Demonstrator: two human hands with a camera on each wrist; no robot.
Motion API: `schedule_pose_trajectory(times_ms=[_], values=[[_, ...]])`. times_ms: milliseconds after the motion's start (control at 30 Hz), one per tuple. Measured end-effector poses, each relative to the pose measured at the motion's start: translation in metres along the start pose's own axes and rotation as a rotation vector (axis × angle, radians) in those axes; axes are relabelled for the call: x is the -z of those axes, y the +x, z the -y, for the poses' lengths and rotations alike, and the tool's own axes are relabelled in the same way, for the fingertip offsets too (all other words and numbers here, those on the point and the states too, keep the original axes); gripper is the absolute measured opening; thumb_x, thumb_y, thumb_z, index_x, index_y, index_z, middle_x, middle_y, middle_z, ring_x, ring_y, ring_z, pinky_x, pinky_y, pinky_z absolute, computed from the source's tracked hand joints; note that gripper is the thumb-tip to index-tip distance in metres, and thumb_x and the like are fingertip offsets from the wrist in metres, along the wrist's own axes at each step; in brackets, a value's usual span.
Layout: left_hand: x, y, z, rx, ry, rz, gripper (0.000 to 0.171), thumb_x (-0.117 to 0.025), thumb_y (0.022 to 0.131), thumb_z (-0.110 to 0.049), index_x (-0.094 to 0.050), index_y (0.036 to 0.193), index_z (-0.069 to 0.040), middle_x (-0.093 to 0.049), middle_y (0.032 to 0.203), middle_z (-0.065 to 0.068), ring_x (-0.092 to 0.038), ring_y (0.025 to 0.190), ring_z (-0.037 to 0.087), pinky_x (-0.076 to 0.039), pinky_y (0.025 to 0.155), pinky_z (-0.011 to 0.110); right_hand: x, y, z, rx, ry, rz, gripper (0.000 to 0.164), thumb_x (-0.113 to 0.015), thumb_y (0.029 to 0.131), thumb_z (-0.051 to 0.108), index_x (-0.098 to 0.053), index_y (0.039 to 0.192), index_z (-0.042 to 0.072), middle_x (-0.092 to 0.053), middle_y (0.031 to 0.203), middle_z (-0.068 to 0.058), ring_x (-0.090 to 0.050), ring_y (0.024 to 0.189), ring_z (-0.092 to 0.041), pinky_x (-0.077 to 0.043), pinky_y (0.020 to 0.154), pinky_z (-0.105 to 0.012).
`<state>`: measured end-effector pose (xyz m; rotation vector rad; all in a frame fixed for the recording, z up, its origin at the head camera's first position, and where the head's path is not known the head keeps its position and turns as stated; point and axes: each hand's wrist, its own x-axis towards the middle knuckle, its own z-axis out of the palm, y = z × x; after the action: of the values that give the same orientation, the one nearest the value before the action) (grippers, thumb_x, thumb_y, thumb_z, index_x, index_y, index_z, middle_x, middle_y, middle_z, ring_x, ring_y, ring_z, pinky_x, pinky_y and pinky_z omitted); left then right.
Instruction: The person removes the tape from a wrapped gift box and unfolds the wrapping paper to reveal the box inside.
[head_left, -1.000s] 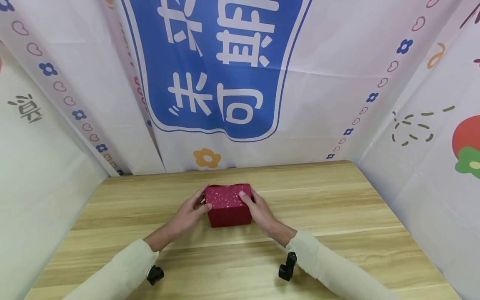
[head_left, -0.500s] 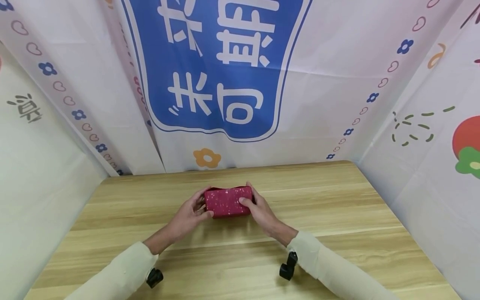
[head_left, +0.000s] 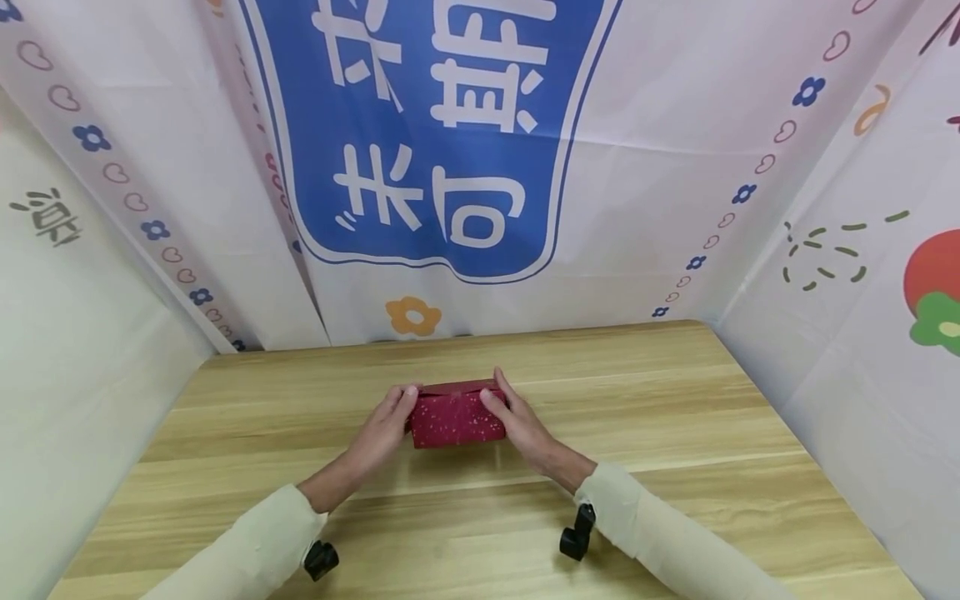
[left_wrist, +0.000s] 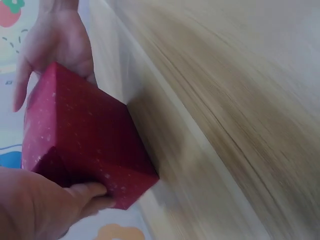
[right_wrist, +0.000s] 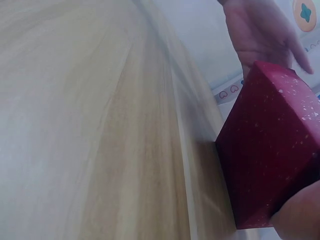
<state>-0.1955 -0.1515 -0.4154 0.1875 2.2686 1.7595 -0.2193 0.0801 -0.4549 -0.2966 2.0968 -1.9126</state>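
A dark red box [head_left: 458, 421] with pale speckles is between the two hands over the middle of the wooden table. My left hand [head_left: 382, 425] holds its left end, the thumb at the upper left corner. At the other end, my right hand [head_left: 522, 427] grips the box with the thumb on the speckled face near the upper right corner. Along the far upper edge shows a narrow dark gap below a plain red strip. In the left wrist view, the box [left_wrist: 95, 135] is tilted, with a lower edge near or on the table. The right wrist view shows the box [right_wrist: 270, 145] from its other end.
The wooden table [head_left: 480, 525] runs back to a printed cloth wall [head_left: 630, 250] with a blue panel. More cloth walls stand at left and right. A small black camera mount [head_left: 576, 533] hangs at the right cuff, another [head_left: 321, 560] at the left.
The box has turned, so its plain front is gone from the head view and its speckled face points toward the camera. The left thumb has moved from the near corner to the upper one.
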Motion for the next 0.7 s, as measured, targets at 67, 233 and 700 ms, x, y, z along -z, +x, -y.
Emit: schedule_pose_trajectory(times_ms=[67,233,700], values=[[-0.002,0.0003,-0.0012,0.02,-0.024,-0.02,0.053,-0.026,0.109,-0.037,-0.028,0.147,-0.001,-0.037,0.148,0.019,-0.037,0.14,0.032,-0.031,0.118,0.048,0.0001,0.0,-0.0004,0.007,0.011,0.005,0.08,-0.035,0.102,0.056,0.0,0.159,0.013,0.003,0.167,-0.009,0.006,0.153,-0.032,0.001,0.123,-0.054],[-0.0023,0.0002,0.0006,0.05,-0.038,0.017,0.056,-0.029,0.108,-0.026,-0.016,0.156,-0.002,-0.021,0.161,0.02,-0.022,0.149,0.034,-0.023,0.122,0.048,0.001,0.0007,-0.0017,-0.007,0.034,0.015,0.079,-0.029,0.103,0.058,0.0,0.159,0.011,0.005,0.167,-0.008,0.008,0.153,-0.032,0.002,0.123,-0.053],[-0.0024,-0.0069,0.0086,0.098,0.014,0.091,0.069,-0.035,0.106,-0.032,0.003,0.158,-0.008,0.005,0.166,0.013,0.001,0.153,0.031,-0.012,0.124,0.048,0.0015,-0.0053,-0.0064,-0.063,0.037,0.044,0.073,-0.045,0.102,0.032,-0.003,0.159,0.015,-0.003,0.167,-0.01,-0.005,0.153,-0.034,-0.006,0.124,-0.054]])
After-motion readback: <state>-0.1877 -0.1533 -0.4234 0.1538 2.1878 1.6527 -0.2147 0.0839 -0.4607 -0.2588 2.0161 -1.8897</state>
